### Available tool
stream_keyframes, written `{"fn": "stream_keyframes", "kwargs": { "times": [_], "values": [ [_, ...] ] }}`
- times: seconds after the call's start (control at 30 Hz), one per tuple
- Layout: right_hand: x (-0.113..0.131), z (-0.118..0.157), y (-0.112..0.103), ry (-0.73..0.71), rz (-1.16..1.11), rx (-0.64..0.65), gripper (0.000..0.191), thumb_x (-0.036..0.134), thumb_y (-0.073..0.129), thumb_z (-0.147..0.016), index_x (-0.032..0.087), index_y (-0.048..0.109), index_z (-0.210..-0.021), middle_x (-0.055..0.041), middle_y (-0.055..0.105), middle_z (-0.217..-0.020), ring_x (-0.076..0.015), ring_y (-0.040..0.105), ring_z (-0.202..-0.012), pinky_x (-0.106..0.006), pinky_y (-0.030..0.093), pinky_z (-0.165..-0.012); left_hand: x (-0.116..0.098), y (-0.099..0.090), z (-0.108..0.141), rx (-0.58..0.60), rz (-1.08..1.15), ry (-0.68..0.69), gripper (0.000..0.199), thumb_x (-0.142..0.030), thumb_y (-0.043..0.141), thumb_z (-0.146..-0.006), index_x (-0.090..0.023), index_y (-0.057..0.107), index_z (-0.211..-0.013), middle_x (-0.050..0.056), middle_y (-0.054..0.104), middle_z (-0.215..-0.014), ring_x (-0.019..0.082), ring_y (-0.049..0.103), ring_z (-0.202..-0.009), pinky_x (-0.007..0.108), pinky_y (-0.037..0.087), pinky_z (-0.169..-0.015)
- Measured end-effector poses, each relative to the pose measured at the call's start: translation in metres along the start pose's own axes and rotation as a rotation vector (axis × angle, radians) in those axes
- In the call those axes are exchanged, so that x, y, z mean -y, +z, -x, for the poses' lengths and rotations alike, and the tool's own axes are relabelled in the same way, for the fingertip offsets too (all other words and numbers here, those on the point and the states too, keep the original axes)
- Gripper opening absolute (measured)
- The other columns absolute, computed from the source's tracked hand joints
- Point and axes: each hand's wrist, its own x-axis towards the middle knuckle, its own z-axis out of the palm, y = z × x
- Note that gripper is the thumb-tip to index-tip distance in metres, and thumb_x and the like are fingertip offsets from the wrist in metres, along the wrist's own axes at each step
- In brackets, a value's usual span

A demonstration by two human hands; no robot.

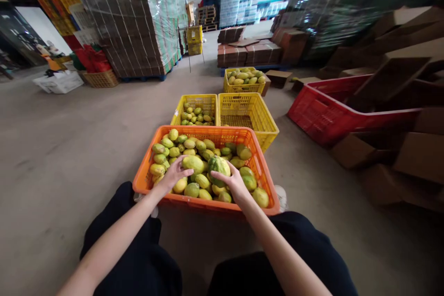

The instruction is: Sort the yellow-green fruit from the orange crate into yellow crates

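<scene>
Just in front of me stands an orange crate [144, 166] with many yellow-green papayas in it. My left hand [174, 175] is curled round the left side of a yellowish papaya [194, 163], held over the pile. Beside it, my right hand [235, 181] grips a rounder papaya [218, 165] with dark green streaks, its thumb across the near side. The two fruits are close together above the crate's middle. Larger green and yellow papayas [260, 197] lie along the crate's right side.
Behind the orange crate are two yellow crates: the left crate [177, 113] holds papayas, the right crate [268, 122] shows its slatted floor. Farther back, another yellow crate [243, 89] is full of fruit. A red bin [312, 111] and cardboard boxes [419, 152] crowd the right.
</scene>
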Motion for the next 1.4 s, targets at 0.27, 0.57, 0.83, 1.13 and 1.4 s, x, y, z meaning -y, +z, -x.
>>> {"fn": "stream_keyframes", "kwargs": {
  "times": [0.27,0.57,0.83,1.13,1.4],
  "values": [
    [0.003,0.005,0.008,-0.126,0.176,0.012,0.068,0.041,0.089,-0.049,0.021,0.063,-0.108,-0.0058,0.073,-0.105,-0.0310,0.067,-0.104,-0.044,0.053,-0.095,-0.006,-0.007,0.011,-0.016,0.045,-0.043,0.062,-0.057,0.066,-0.074,-0.012,0.062,-0.117,0.013,0.069,-0.116,0.027,0.064,-0.110,0.037,0.052,-0.095],
    [0.011,0.013,0.012,-0.420,0.402,0.105,0.061,0.040,0.086,-0.060,0.021,0.059,-0.111,-0.0056,0.070,-0.107,-0.0274,0.067,-0.100,-0.040,0.052,-0.095,-0.025,-0.008,0.027,-0.114,-0.493,0.168,0.056,-0.048,0.075,-0.071,-0.016,0.065,-0.117,0.009,0.071,-0.113,0.026,0.065,-0.106,0.036,0.051,-0.098],
    [0.001,0.011,0.005,-0.597,0.526,0.069,0.061,0.038,0.082,-0.068,0.022,0.056,-0.121,-0.0099,0.068,-0.117,-0.0285,0.066,-0.107,-0.045,0.051,-0.097,-0.016,-0.005,0.027,-0.086,-0.540,0.445,0.053,-0.043,0.076,-0.079,-0.022,0.060,-0.125,0.010,0.062,-0.131,0.024,0.062,-0.118,0.036,0.057,-0.092],
    [-0.003,0.010,0.002,-0.747,0.570,0.090,0.062,0.035,0.081,-0.073,0.024,0.052,-0.126,-0.0096,0.067,-0.121,-0.0287,0.065,-0.111,-0.045,0.051,-0.099,-0.019,-0.002,0.027,-0.114,-0.537,0.491,0.051,-0.041,0.076,-0.078,-0.019,0.060,-0.122,0.009,0.070,-0.115,0.022,0.068,-0.103,0.032,0.058,-0.086],
    [-0.011,0.009,0.002,-0.710,0.551,0.102,0.062,0.038,0.079,-0.074,0.025,0.047,-0.125,-0.0094,0.064,-0.120,-0.0276,0.064,-0.109,-0.046,0.050,-0.097,-0.019,-0.003,0.029,-0.094,-0.504,0.414,0.052,-0.042,0.077,-0.077,-0.019,0.061,-0.121,0.009,0.070,-0.118,0.023,0.067,-0.106,0.035,0.055,-0.091]
  ]
}}
